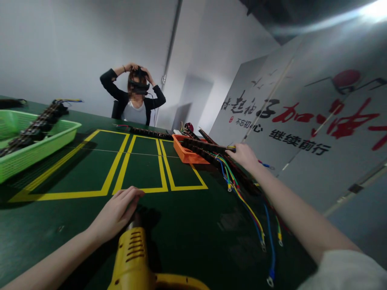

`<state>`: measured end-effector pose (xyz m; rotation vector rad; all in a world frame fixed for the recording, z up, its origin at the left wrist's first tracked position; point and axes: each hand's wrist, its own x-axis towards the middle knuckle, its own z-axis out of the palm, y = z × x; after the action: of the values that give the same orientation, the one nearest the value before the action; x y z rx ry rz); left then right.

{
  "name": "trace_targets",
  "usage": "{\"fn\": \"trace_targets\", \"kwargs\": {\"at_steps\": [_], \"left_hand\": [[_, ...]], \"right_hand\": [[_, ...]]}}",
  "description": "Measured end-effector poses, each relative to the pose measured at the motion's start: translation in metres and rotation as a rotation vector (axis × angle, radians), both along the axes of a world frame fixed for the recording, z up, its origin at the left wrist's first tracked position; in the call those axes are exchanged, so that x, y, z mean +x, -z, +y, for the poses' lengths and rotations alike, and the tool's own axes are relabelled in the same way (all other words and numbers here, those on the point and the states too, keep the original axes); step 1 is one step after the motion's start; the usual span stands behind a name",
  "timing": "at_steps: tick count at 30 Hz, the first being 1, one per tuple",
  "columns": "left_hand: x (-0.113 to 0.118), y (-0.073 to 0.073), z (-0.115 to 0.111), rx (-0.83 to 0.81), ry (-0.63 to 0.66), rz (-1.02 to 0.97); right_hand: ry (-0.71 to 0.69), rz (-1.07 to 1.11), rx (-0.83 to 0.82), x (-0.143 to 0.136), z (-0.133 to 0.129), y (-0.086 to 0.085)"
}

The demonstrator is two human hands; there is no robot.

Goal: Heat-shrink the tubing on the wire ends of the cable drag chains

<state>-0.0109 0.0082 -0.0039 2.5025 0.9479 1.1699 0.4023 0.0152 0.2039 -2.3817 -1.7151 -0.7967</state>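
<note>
My right hand (pixel 243 156) is closed around the end of a dark, segmented cable chain (pixel 208 145), one of several piled over the orange basket (pixel 181 151). From the pile, blue, yellow, green and red wires (pixel 242 197) with ring terminals spill across the green table (pixel 193 241). My left hand (pixel 119 211) hovers or rests by the table with its fingers loosely bent and nothing visible in it. Just beneath it is the nozzle of a yellow heat gun (pixel 133 253); whether the hand touches it I cannot tell.
A light green basket (pixel 60 137) holding more dark chains (pixel 33 125) stands on the left. Yellow tape rectangles (pixel 139 189) mark the tabletop. Another chain (pixel 148 132) lies along the far edge. Across the table a person (pixel 134 104) has both hands raised to a headset.
</note>
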Motion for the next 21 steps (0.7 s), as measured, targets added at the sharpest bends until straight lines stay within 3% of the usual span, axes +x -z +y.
{"fn": "trace_targets", "kwargs": {"at_steps": [5,10,16,21], "left_hand": [[0.001,0.0,0.0,-0.073,0.037,-0.022],[0.0,-0.001,0.001,-0.148,0.061,0.008],[0.0,-0.001,0.0,-0.166,0.075,0.025],[-0.007,-0.008,0.009,-0.091,-0.001,0.09]], "right_hand": [[-0.006,0.147,-0.104,0.007,0.025,0.017],[0.034,0.227,-0.125,0.009,0.027,0.017],[0.011,0.227,0.038,-0.006,0.008,0.008],[-0.24,0.146,0.212,-0.044,-0.034,0.016]]}}
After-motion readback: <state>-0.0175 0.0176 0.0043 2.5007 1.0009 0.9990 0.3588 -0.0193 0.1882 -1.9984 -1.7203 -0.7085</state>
